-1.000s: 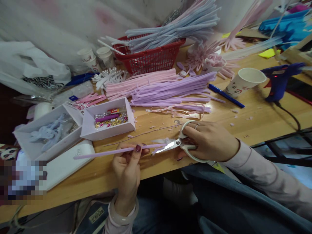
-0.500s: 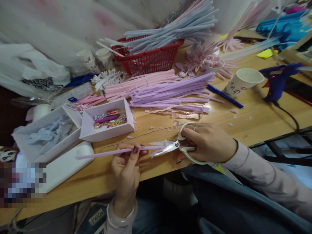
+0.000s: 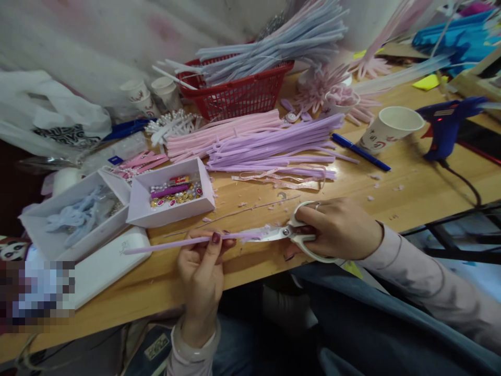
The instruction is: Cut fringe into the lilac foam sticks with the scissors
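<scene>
My left hand [image 3: 205, 266] pinches a lilac pipe cleaner [image 3: 168, 245] between thumb and fingers, with its long end pointing left over a white box. My right hand [image 3: 336, 230] grips white-handled scissors [image 3: 287, 231], fingers through the loops. The blades lie nearly together along the pipe cleaner's right end, where the fuzz looks frayed and loose. Lilac fluff bits and a thin stripped stem [image 3: 235, 214] lie on the table behind my hands.
Lilac pipe cleaners [image 3: 274, 141] and pink ones [image 3: 223, 130] lie behind, before a red basket [image 3: 238, 94]. White boxes [image 3: 172, 214] of beads stand left. A blue marker [image 3: 360, 151], a paper cup [image 3: 391, 128] and a glue gun [image 3: 442, 130] are right.
The scissor blades have gone from apart to nearly closed on the pipe cleaner's right end. My left hand has shifted very slightly left.
</scene>
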`<state>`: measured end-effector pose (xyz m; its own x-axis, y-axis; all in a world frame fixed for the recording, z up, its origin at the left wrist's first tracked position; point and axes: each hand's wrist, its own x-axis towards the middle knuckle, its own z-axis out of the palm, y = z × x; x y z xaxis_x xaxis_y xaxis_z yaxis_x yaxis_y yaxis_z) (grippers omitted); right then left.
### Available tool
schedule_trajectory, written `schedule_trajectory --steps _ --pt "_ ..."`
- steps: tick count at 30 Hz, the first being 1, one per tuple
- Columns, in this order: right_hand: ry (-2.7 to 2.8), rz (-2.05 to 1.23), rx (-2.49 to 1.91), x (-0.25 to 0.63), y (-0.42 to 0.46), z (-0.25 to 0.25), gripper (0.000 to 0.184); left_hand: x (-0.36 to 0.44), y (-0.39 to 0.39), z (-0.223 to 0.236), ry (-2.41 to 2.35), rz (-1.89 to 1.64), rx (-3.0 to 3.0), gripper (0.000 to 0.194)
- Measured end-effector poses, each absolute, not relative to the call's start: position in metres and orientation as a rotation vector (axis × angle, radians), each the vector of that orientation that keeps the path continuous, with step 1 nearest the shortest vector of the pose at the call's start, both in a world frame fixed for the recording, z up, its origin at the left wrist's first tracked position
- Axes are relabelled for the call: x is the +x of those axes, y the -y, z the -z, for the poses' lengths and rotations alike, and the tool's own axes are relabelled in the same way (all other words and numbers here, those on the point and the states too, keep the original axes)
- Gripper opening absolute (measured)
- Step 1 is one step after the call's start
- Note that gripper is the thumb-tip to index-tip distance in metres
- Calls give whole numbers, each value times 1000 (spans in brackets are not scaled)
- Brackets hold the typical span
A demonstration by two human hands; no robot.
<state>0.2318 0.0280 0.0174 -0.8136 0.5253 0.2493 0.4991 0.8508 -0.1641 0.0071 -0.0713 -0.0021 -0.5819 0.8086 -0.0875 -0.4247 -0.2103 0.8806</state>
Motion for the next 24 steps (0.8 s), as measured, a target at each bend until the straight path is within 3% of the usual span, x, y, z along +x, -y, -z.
schedule_trajectory --steps 6,17,24 --pt "2721 -53 -760 233 -29 -14 29 7 71 3 -1221 -1888 519 22" --pt "2697 -100 -954 244 -37 -28 43 10 69 4 -1272 -1952 524 23" --pt "2723 -100 -786 237 -33 -30 19 10 70 6 -1321 -1939 567 21"
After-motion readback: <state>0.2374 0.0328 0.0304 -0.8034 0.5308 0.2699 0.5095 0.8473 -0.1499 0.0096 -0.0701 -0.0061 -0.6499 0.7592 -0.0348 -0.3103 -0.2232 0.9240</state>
